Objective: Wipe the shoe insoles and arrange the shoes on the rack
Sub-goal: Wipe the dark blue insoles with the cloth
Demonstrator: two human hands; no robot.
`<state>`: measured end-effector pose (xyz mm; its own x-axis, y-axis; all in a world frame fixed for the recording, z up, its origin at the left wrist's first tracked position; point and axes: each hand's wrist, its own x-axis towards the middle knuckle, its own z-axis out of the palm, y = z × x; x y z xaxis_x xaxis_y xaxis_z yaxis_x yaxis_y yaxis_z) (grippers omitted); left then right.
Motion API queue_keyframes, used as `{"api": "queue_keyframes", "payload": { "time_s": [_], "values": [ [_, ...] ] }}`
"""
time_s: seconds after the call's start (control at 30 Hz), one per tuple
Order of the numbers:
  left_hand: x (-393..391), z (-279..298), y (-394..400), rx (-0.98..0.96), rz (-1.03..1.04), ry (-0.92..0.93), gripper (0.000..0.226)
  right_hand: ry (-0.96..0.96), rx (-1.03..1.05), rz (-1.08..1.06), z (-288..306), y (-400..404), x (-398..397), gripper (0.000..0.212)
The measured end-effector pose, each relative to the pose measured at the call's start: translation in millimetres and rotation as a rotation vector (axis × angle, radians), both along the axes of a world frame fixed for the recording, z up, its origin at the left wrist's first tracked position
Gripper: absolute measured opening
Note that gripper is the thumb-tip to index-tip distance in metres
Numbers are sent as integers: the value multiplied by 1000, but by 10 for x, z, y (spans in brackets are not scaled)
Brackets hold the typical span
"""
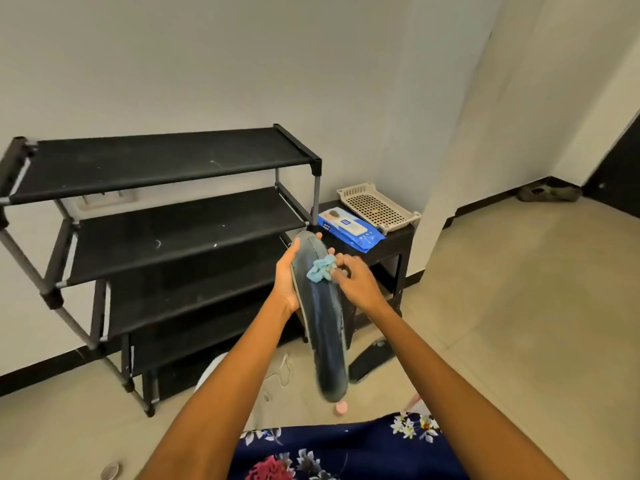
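My left hand [287,275] grips a long dark blue-grey insole [323,327] near its upper end, holding it in the air in front of the rack. A crumpled light blue wipe [320,268] lies against the insole's upper part, pinched by my right hand [356,280]. The black shoe rack [166,161] with several fabric shelves stands at the left against the wall, and no shoes show on its shelves. A second dark insole [372,358] lies on the floor to the right of the held one.
A small black table [398,239] right of the rack carries a blue pack of wet wipes [349,228] and a beige perforated tray [377,206]. A white shoe with laces [273,372] lies on the floor behind my left forearm. Dark shoes [549,192] sit in the far corner.
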<state>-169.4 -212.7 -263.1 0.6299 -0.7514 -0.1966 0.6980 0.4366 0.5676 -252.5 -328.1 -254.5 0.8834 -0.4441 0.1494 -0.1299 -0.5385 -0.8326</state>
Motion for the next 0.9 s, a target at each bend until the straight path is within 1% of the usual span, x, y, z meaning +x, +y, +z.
{"api": "queue_keyframes", "payload": {
  "time_s": [0.03,0.1,0.13,0.2,0.3,0.37,0.47,0.53,0.6,0.63,0.77,0.83,0.9],
  "values": [
    [-8,22,27,-24,12,11,60,-66,-21,-78,61,31,9,7],
    [-52,52,40,-32,29,9,70,-201,49,-207,226,116,39,3],
    [-80,67,45,-26,24,-18,73,-261,49,-218,320,158,80,3],
    [-144,112,41,-45,13,-59,72,-295,-70,-167,486,231,172,8],
    [-220,255,47,-55,73,-127,65,-252,-274,-97,620,364,283,22],
    [-247,337,41,-101,126,-104,62,-213,-399,-93,579,470,298,22],
    [-184,337,53,-91,187,-104,64,-276,-487,-77,465,625,197,17],
    [-121,281,78,-113,165,-107,66,-312,-590,-19,415,644,88,15],
    [-113,262,98,-105,128,-109,65,-258,-719,12,441,545,49,18],
    [-141,271,100,-97,105,-109,66,-222,-754,-9,484,475,64,19],
    [-222,285,75,-56,49,-139,68,-170,-741,-166,628,275,137,19],
    [-208,339,79,-47,65,-142,64,-186,-699,-158,574,371,97,18],
    [-146,348,77,-55,108,-127,59,-245,-657,-97,423,563,-8,13]
  ]
}}
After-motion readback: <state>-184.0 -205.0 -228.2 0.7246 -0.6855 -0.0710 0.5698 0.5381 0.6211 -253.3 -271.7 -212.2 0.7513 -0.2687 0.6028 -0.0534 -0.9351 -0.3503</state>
